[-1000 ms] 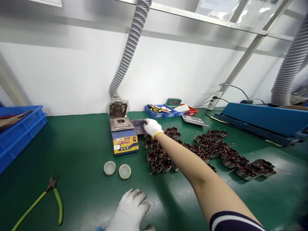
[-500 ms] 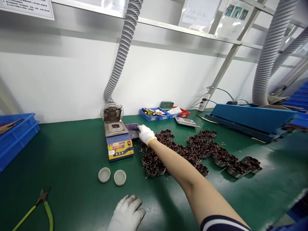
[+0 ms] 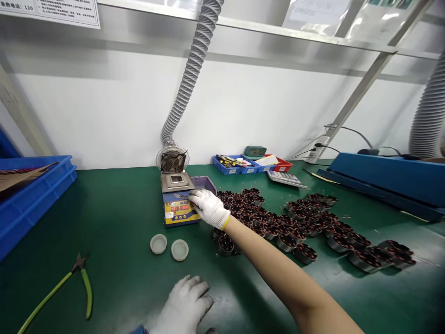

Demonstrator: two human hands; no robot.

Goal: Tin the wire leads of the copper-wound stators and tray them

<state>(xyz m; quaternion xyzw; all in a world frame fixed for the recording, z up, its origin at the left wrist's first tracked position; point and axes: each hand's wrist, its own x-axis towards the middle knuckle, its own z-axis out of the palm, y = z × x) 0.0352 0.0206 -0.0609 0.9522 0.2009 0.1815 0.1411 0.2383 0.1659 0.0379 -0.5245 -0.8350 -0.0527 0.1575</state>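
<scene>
Head view: the gloved right hand [image 3: 208, 207] reaches across to the solder pot [image 3: 181, 211], its fingers closed on a thin metal tool [image 3: 181, 196] that lies over the pot's front edge; what kind of tool it is, I cannot tell. The gloved left hand [image 3: 186, 304] is palm down near the person, fingers loosely spread, with nothing seen in it; whether it touches the green counter [image 3: 118, 213] is unclear.

The pot stands toward the back, its displays lit and its square well uncovered, below a round exhaust hood [image 3: 173, 160]. A purple bin [image 3: 203, 183] sits just beside it, on the right. Work at the pot appears to be under way rather than finished. Many copper-wound stators [image 3: 271, 229] stand crowded on the counter to the right, partly behind the right forearm, and neither hand holds one. Which of them are done and which are left cannot be told, as their lead ends are too small to read. Two shallow white dishes [image 3: 180, 250] sit in front of the pot, and diagonal cutters [image 3: 79, 263] lie spread, well to the left
</scene>
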